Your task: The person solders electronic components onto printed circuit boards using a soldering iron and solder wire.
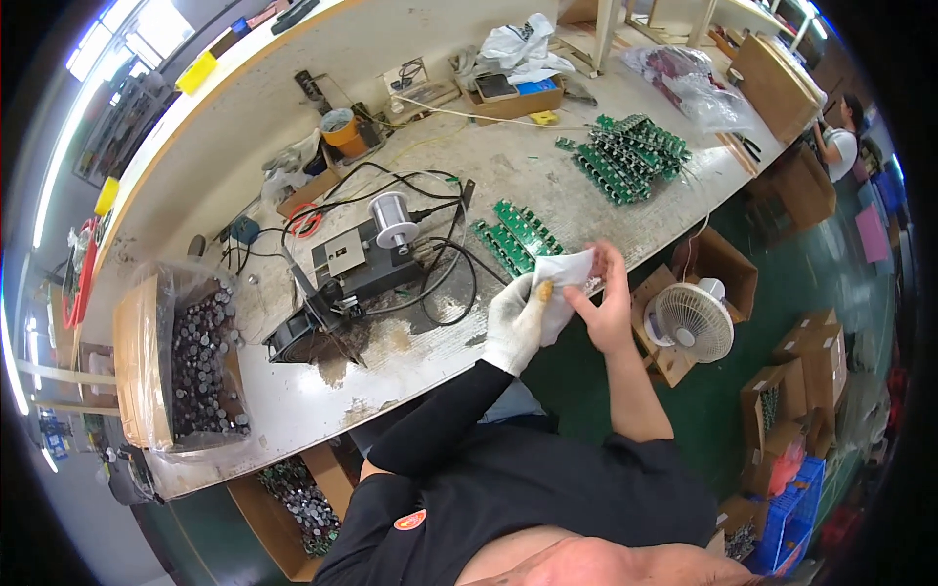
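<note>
My left hand (514,324) wears a white knit glove, stained yellow-brown at the thumb, below a black sleeve. It pinches the left side of a limp white piece (565,272); whether that is cloth or paper I cannot tell. From the right, my bare right hand (613,311) grips the same piece between thumb and fingers. Both hands are over the table's front edge. Just beyond them, green circuit board strips (516,237) lie on the table, partly covered by the white piece. A larger heap of green circuit boards (630,161) lies farther back on the right.
Left of my hands stand a solder wire spool (392,221) and a dark soldering unit (363,262) with looping black cables. A lined box of small round parts (200,356) is at the far left. Beside the table on the right is a fan (692,320). A person (840,146) is far right.
</note>
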Available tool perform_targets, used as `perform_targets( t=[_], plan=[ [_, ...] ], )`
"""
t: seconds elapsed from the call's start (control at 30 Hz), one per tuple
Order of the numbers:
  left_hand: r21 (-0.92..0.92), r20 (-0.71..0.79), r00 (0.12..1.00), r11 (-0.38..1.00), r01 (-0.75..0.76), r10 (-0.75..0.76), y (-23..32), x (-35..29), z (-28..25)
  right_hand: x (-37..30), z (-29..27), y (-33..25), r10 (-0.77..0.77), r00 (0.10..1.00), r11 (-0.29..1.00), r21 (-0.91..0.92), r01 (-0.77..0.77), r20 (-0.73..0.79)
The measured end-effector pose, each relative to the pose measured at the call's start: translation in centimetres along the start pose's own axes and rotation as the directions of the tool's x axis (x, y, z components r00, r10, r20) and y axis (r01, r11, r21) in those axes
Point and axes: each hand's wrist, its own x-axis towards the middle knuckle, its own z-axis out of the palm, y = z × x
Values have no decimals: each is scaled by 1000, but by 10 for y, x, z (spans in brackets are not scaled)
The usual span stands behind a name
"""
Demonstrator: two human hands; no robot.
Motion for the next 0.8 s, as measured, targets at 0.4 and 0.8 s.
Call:
perform_targets(
  t=[0.4,0.8],
  plan=[
    [325,0,902,853,-407,431,109,-79,-8,-29,10,-126,-77,996,899,427,92,-53],
    [-597,493,540,717,-361,682,85,-120,-28,-81,68,-145,-611,789,122,977,177,-67]
  ],
)
